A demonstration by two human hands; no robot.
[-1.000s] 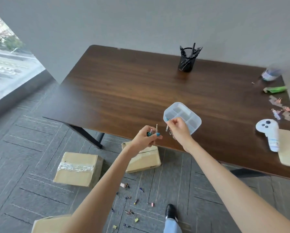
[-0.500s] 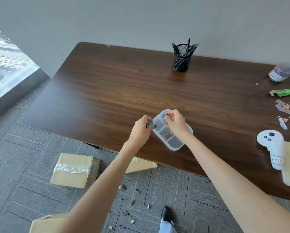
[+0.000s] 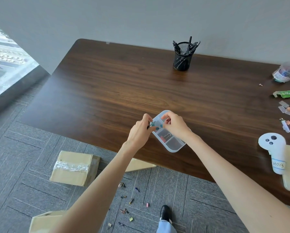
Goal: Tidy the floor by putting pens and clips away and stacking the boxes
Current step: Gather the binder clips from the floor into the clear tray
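Holding clips over the divided plastic tray (image 3: 176, 147), which sits on the desk (image 3: 107, 84) by its near edge. Left hand (image 3: 139, 132) grip pinched on a binder clip (image 3: 152, 123). Right hand (image 3: 176, 125) grip pinched on a pinkish clip (image 3: 168, 121). Stored clips (image 3: 166, 137) lie in one tray compartment. Loose clips (image 3: 130, 201) are scattered on the floor (image 3: 31, 148) near a taped cardboard box (image 3: 73, 169). Pen cup (image 3: 182, 58) stands upright at the desk's far side.
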